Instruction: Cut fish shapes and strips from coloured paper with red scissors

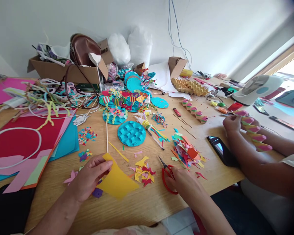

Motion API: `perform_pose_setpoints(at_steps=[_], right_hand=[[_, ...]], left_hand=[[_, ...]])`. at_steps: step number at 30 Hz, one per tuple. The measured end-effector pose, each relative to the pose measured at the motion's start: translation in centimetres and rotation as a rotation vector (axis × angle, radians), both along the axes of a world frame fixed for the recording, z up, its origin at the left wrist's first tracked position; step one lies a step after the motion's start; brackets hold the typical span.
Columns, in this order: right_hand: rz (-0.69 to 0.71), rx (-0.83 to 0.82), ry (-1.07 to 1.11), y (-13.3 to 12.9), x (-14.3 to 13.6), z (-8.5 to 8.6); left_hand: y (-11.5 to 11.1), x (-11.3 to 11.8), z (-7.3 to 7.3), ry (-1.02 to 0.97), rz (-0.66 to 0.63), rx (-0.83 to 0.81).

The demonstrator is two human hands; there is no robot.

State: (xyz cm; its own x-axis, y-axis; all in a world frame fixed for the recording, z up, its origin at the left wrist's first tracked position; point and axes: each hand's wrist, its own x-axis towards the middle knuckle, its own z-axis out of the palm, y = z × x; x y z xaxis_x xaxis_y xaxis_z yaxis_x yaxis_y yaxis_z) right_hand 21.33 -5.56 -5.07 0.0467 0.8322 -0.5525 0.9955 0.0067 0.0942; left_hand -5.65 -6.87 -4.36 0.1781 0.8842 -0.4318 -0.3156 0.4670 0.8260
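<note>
A piece of yellow paper is pinched at its upper left corner by my left hand, thumb on top. My right hand is closed around red-handled scissors low over the table, their tips close together and pointing up and left. Between the hands lies a small pile of yellow and red scraps. Beyond it are a round turquoise piece with folded paper strips and a glue bottle. A heap of mixed coloured scraps sits past my right hand.
Coloured sheets and tangled yarn cover the left side. A cardboard box with a brown bag stands at the back. On the right, another person's hands hold a pink and green folded strip, near a phone.
</note>
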Motion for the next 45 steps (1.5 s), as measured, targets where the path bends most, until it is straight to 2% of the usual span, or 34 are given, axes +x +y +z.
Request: perform_pose_setpoints(at_steps=[5,8,10,13,15,18,24,31,35,37,40,42,45], right_hand=[[0.018,-0.009,-0.031,-0.1,-0.1,1.3],[0.119,0.131,0.122,-0.1,-1.2,2.3],[0.200,0.237,0.302,0.3,-2.8,2.4],[0.307,0.269,0.469,1.6,-6.2,1.5],[0.369,0.229,0.410,2.6,-8.4,0.5],[0.371,0.227,0.348,3.6,-11.0,-0.4],[0.342,0.214,0.263,4.1,-12.4,-0.5],[0.341,0.237,0.280,3.6,-12.3,-1.1],[0.335,0.268,0.305,2.4,-11.1,0.8],[0.324,0.287,0.331,2.0,-9.3,2.2],[0.201,0.381,0.423,2.3,-5.3,4.1],[0.153,0.459,0.426,3.2,-2.4,4.8],[0.038,0.465,0.314,5.2,0.8,4.7]], left_hand=[[-0.8,0.0,-0.2,0.034,-0.264,0.014],[-1.0,-0.1,-0.4,0.064,-0.366,0.089],[-1.0,-0.2,-0.5,0.088,-0.395,0.135],[-1.0,-0.2,-0.5,0.102,-0.435,0.163],[-1.0,-0.3,-0.4,0.098,-0.454,0.171],[-1.1,-0.3,-0.4,0.089,-0.464,0.177],[-1.2,-0.2,-0.5,0.048,-0.492,0.208],[-1.3,-0.1,-0.8,-0.011,-0.456,0.179],[-1.3,-0.1,-0.8,-0.022,-0.450,0.143],[-1.3,-0.1,-0.9,-0.035,-0.445,0.126],[-1.3,0.0,-1.1,-0.037,-0.447,0.127],[-1.2,0.1,-1.1,-0.026,-0.471,0.116],[-1.2,0.3,-1.0,-0.009,-0.471,0.127]])
